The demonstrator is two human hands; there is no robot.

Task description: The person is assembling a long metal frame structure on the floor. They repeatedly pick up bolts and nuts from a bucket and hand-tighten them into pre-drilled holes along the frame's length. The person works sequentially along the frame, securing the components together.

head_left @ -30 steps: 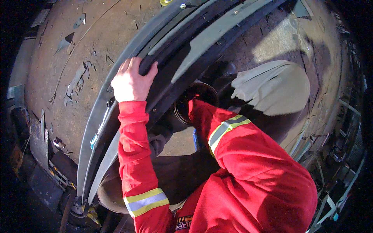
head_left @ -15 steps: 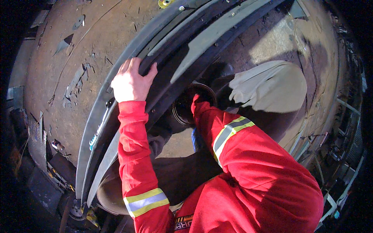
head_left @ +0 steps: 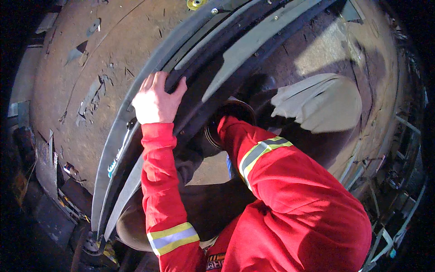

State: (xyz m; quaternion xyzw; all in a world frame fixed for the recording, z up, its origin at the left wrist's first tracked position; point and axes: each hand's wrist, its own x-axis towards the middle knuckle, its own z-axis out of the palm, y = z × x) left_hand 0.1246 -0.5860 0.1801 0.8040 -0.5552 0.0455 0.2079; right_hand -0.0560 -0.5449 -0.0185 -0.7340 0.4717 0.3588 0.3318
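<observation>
My left hand (head_left: 156, 100) grips a long dark grey metal beam (head_left: 174, 45). Its fingers hook over the far edge, while the thumb lies apart on the inner side. The beam slants from the lower left to the top, with ridges, small bolt heads and a sunlit strip along it. My right forearm (head_left: 267, 156), in a red sleeve with a reflective band, reaches down into a round dark can (head_left: 252, 113) beside the beam. The can's wall and the shadow hide my right hand, so its fingers and anything in them cannot be seen.
My bent knees, in brown trousers (head_left: 324, 102), flank the can. A small blue thing (head_left: 229, 167) shows below it. Peeled flakes (head_left: 93, 97), a grey disc (head_left: 94, 27) and a yellow disc (head_left: 196, 4) lie on the brown surface. Metal scraps (head_left: 389, 240) crowd the right edge.
The right forearm has shifted slightly left and sits over the can at a somewhat different angle. My left hand keeps its hold on the beam. The whole view has shifted a little.
</observation>
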